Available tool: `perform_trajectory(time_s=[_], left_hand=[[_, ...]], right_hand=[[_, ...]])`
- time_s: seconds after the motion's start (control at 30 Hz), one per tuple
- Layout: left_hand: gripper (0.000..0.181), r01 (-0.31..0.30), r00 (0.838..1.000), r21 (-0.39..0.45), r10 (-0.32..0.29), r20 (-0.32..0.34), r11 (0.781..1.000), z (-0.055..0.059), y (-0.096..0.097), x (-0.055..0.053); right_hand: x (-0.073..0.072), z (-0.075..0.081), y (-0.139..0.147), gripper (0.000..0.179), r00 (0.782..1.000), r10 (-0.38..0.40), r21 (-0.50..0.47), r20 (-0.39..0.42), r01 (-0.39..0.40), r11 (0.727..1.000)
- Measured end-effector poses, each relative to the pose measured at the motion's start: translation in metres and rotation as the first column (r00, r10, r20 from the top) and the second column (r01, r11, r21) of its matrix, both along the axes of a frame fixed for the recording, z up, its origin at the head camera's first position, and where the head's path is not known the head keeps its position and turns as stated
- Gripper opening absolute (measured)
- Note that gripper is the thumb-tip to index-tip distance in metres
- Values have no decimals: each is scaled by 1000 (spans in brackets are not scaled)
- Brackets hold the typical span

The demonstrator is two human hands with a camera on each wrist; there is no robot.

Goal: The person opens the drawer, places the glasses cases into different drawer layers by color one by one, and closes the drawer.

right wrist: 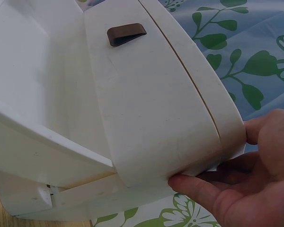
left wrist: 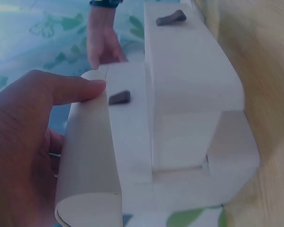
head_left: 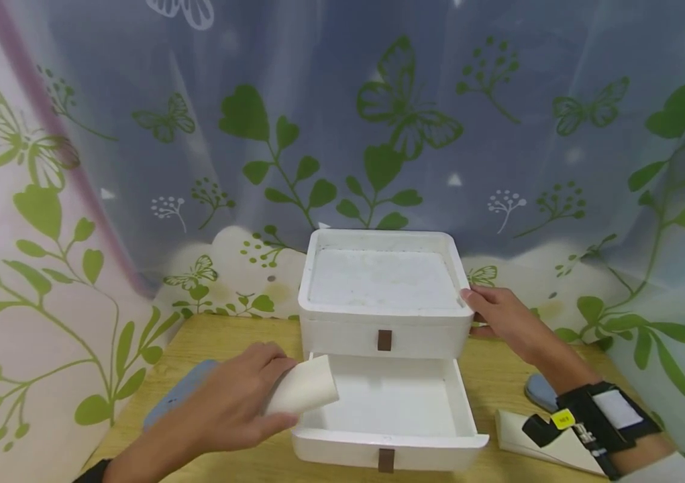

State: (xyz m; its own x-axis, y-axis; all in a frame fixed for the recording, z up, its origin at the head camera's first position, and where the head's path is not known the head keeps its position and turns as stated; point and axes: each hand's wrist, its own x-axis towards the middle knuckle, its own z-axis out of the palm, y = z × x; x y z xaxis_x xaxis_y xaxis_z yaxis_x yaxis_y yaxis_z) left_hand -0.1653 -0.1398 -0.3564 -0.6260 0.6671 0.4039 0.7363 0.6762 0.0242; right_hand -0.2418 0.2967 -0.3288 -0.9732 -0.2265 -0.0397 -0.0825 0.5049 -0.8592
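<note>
A white two-drawer storage box stands on the wooden table, with its lower drawer pulled out and its upper drawer closed. Each drawer front carries a brown tab. My left hand grips a smooth cream rolled piece, rounded on one side with a flat edge. It is over the left side of the pulled-out drawer, whose visible floor is bare. In the left wrist view, the thumb lies along the top of the cream piece. My right hand grips the box's right side near the top rim.
A blue item lies on the table behind my left forearm. Beside my right wrist are a smaller blue item and a flat cream piece. A patterned curtain hangs close behind the box and along both sides.
</note>
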Motion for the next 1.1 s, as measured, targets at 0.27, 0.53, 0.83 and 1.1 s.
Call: perform_trajectory(time_s=[0.27,0.53,0.83,1.1], left_hand=[[57,88,994,-65,-83,75,994,13,39,-11],[60,135,980,-155,-109,164,979,19,84,-24],[60,170,951,-279,-84,298,945,16,131,-37],[55,199,931,-341,-69,359,919,-1,154,-40]], right_hand=[[0,0,-1,69,1000,12,-3,-3,-12,1000],[-2,0,-1,69,1000,-6,1,6,6,1000],[-3,-1,1,69,1000,-9,-32,11,9,999],[-4,-2,3,68,1000,3,-36,4,-3,999]])
